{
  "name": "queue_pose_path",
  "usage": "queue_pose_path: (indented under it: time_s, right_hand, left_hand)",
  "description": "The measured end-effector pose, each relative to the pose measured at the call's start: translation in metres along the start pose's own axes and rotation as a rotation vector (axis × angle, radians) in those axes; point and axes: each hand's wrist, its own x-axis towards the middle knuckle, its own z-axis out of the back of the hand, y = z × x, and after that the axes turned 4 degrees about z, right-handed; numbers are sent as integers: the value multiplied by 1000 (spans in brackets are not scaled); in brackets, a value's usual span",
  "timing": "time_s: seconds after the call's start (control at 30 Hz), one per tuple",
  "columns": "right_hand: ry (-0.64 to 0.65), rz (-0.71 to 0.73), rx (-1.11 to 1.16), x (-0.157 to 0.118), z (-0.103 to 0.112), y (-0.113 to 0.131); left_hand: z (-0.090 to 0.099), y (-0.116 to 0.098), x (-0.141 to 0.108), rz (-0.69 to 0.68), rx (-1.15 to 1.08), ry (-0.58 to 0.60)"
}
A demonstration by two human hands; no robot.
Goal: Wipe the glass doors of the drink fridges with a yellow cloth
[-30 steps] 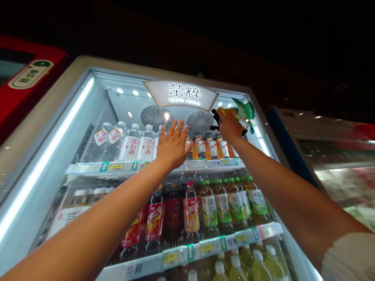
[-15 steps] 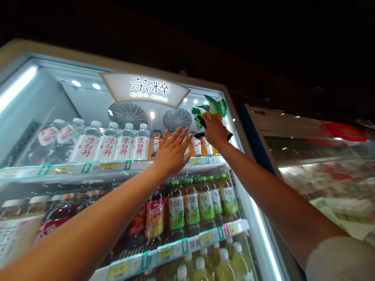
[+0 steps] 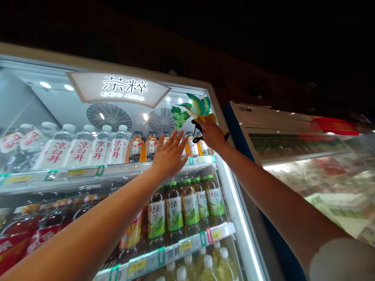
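My right hand [image 3: 212, 132] presses a yellow and black cloth [image 3: 208, 118] against the glass front of a lit drinks cooler [image 3: 218, 102], near its upper right corner and just below a green bird decal [image 3: 199, 105]. Lower and to the left, my left hand [image 3: 170, 153] is raised with its fingers spread, holding nothing, at or close to the glass in front of the top shelf. Whether its palm touches the glass cannot be made out. Part of the cloth is hidden under my right hand.
Behind the glass are clear water bottles [image 3: 116, 146], amber bottles [image 3: 136, 147] and green tea bottles [image 3: 174, 207] on shelves. An illuminated sign [image 3: 123, 89] spans the top. Another refrigerated case [image 3: 278, 121] stands to the right.
The cooler has shifted left in the view, and the bird decal now shows more fully. My right hand with the cloth is nearer the cooler's right frame. My left hand stays spread.
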Motion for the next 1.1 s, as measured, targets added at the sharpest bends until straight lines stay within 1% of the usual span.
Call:
queue_pose_path:
  time_s: [0.03,0.1,0.17,0.23,0.3,0.47,0.53,0.57,0.6,0.67,0.73,0.8,0.83,0.9,0.97,1.0,1.03,1.1]
  right_hand:
    - [9,38,5,4,1,-3]
    - [30,48,-1,16,6,-14]
    - [44,-12,-25,26,12,-27]
    - [43,-84,-49,26,14,-37]
    - [41,-122,-67,9,14,-42]
    - [-7,-185,-90,-71,6,-40]
    - [-28,-158,-74,-86,3,-42]
    - [-33,-145,-63,-85,2,-45]
    - [-35,-135,-52,-79,1,-47]
    - [-39,-145,-31,-53,1,-48]
    - [-47,-171,-12,-25,1,-43]
    - [-34,-154,4,-11,0,-30]
    - [-19,-121,12,-12,0,-23]
    - [23,12,31,-30,0,-13]
    - [58,156,51,-57,2,-13]
    - [68,196,54,-68,4,-16]
    - [62,187,51,-75,5,-21]
    - [20,42,32,-74,5,-26]
  left_hand:
    - [-2,-3,2,-4,-3,-5]
    - [-7,-9,6,-14,-12,-21]
    - [-13,-13,7,-15,-21,-36]
    - [-17,-14,6,-11,-29,-46]
    - [-19,-15,3,-7,-37,-61]
    - [-22,-17,-7,5,-60,-84]
    - [-22,-18,-11,-11,-59,-83]
    - [-23,-18,-12,-18,-56,-82]
    - [-23,-18,-13,-24,-50,-80]
    - [-24,-18,-16,-29,-41,-78]
    - [-25,-19,-17,-31,-40,-83]
    - [-25,-19,-20,-29,-46,-88]
    - [-25,-18,-22,-25,-49,-88]
    - [-24,-16,-28,-16,-50,-84]
    - [-21,-12,-34,-9,-45,-73]
    - [-19,-10,-37,-7,-41,-63]
    - [-17,-6,-40,-2,-36,-51]
    - [-11,0,-43,17,-25,-26]
